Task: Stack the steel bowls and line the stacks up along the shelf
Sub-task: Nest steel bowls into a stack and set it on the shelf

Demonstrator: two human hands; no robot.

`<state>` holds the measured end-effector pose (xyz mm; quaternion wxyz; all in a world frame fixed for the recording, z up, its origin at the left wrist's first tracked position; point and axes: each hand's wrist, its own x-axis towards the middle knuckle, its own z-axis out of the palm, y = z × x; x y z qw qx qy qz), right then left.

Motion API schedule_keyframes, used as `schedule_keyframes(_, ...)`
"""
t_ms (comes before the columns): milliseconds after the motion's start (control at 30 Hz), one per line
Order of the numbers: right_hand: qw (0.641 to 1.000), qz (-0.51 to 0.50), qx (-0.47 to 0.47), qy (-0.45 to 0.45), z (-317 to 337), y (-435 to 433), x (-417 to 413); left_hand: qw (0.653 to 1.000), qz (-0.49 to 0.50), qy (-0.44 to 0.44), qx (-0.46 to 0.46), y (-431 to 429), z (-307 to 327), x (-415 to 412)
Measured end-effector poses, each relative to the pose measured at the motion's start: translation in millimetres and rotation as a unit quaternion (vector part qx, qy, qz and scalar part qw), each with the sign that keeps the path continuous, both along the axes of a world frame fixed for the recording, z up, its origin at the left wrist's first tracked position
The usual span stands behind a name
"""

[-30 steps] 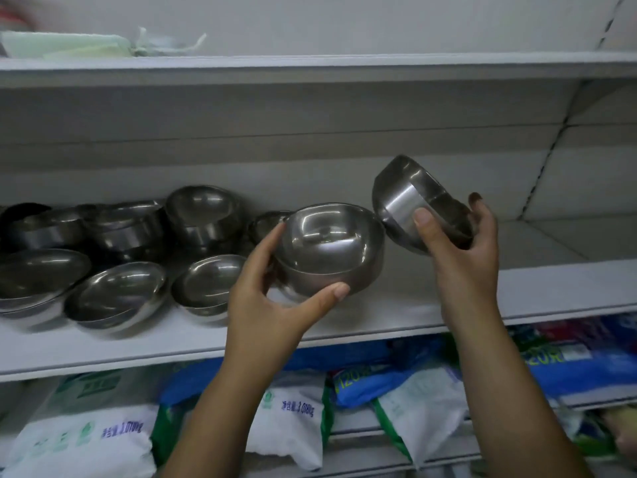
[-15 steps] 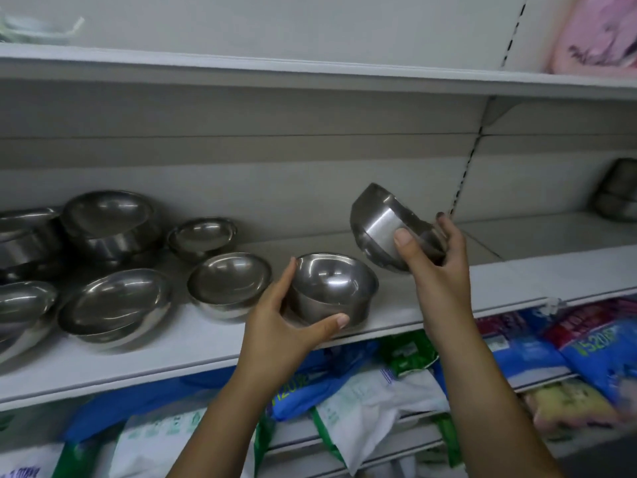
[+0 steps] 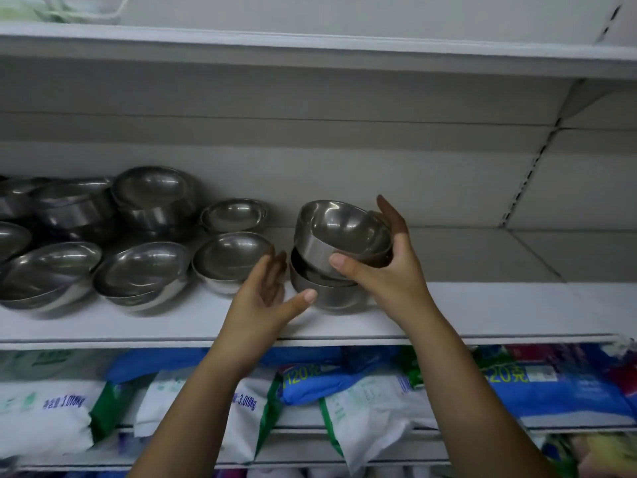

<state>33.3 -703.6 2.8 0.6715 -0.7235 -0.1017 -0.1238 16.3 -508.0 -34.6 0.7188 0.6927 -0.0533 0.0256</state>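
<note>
Right hand [image 3: 389, 270] closed in a grip on a small round steel bowl [image 3: 341, 232], tilted, directly above a matching steel bowl [image 3: 327, 291] on the white shelf [image 3: 482, 305]; straight down to nest. Left hand [image 3: 265, 298] open, thumb near the lower bowl. Readable on white bags below [image 3: 51, 415]: "3.018kg"; on blue packs [image 3: 310, 381]: "120".

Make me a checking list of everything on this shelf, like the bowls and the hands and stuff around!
Surface: white shelf, bare at its right side.
Job's things: top bowl tilted, partly nested in the bottom bowl; more steel bowls loose and stacked at the left.
Clutter: nothing seen.
Grippers: right hand grips the top bowl; left hand open, thumb at the bottom bowl.
Cables: nothing seen.
Surroundings: bagged goods on the shelf below; upper shelf above.
</note>
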Motion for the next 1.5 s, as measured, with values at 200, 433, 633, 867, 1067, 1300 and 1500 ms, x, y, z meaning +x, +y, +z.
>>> schedule_keyframes(200, 0.999, 0.03, -0.043, 0.0, -14.3, 2.1, 8.7, 0.999, 0.043, 0.004, -0.027, 2.5, -1.5, -1.7)
schedule_keyframes(433, 0.998, 0.019, -0.062, 0.014, -36.4, 2.6, 5.0, 0.997, 0.063, -0.025, -0.049, -11.1, -3.1, -7.0)
schedule_keyframes(633, 0.995, -0.024, -0.092, 0.002, -39.8, 16.5, 26.8, 0.966, 0.243, -0.067, -0.058, -15.9, -0.1, -15.7)
schedule_keyframes(867, 0.997, -0.06, -0.047, 0.006, -40.7, 49.5, 67.6, 0.904, 0.391, -0.168, 0.038, 40.7, 32.9, -2.8)
schedule_keyframes(1067, 0.998, -0.063, -0.018, 0.008, -39.9, 71.7, 85.4, 0.89, 0.406, -0.09, 0.188, 104.9, 61.7, 43.1)
schedule_keyframes(1300, 0.998, -0.056, 0.002, 0.007, -46.9, 77.4, 92.8, 0.839, 0.336, -0.061, 0.423, 164.2, 66.7, 89.7)
schedule_keyframes(1500, 0.998, -0.055, 0.008, 0.006, -47.0, 78.2, 94.3, 0.789, 0.283, -0.079, 0.54, 180.0, 71.3, 111.1)
